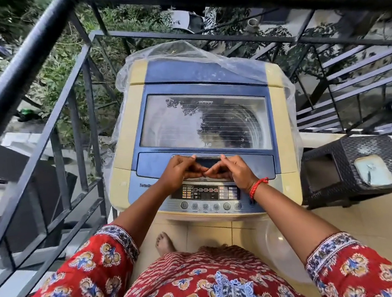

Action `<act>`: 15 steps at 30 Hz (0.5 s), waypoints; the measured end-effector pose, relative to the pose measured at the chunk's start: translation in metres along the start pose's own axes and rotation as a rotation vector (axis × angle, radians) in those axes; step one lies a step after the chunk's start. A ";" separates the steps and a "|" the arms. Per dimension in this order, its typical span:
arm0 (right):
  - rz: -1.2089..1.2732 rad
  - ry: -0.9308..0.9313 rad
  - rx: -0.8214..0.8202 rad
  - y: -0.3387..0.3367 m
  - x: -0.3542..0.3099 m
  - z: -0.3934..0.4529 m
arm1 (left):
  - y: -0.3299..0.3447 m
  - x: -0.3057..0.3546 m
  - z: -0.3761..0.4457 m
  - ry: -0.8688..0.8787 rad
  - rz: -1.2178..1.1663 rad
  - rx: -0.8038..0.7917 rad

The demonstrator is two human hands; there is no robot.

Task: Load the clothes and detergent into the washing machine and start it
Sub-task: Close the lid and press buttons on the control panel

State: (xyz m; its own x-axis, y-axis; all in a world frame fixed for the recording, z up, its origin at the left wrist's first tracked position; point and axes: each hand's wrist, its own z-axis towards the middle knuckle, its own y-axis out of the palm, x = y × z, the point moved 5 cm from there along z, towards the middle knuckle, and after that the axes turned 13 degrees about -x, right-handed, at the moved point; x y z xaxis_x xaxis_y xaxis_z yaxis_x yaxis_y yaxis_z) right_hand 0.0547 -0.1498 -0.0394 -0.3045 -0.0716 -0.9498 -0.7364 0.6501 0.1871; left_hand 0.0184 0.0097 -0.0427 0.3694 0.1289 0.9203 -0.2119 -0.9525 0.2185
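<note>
Balcony corner, black railing (pixel 39 43) around, tiled floor. Washing machine (pixel 198 134) against railing, plastic cover (pixel 182 52) pushed to back, baring lid. Lid (pixel 203 121) closed, glass dusty. Left hand (pixel 180 172) and right hand (pixel 234 173) side by side, fingers curled into lid's front handle recess, likely to lift. Wicker stool (pixel 355 170) beside machine.

Cream-yellow washing machine (pixel 127 135) body with a blue top; lid (pixel 204 121) framed in darker blue around a greyish see-through window. Silver-grey round buttons (pixel 210 205) along the near edge, under a black display panel (pixel 206 192) dotted with orange and red marks. Clear plastic sheet (pixel 170 53) over the far part. Black railing (pixel 46 43) at left and far. Black woven-pattern stool (pixel 347 158) at right, with a pale blue patch. Red thread bracelet (pixel 258 186). Red sleeves (pixel 88 288) printed with blue-and-yellow floral motifs, edged in blue-and-white bands. Beige floor tiles (pixel 362 223).
</note>
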 end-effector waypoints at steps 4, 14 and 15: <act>0.011 -0.003 -0.007 -0.001 0.001 0.000 | -0.002 -0.002 0.001 0.011 0.002 -0.005; 0.021 0.007 -0.027 -0.001 0.000 0.000 | -0.004 -0.005 0.002 0.026 0.005 -0.023; 0.020 0.007 -0.027 -0.001 0.000 0.000 | -0.003 -0.005 0.002 0.026 0.004 -0.024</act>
State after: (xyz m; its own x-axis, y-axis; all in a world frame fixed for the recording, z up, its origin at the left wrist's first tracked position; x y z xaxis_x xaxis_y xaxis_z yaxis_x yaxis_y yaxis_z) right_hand 0.0553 -0.1502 -0.0397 -0.3240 -0.0642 -0.9439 -0.7461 0.6308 0.2132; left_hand 0.0194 0.0118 -0.0485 0.3446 0.1326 0.9294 -0.2349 -0.9463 0.2221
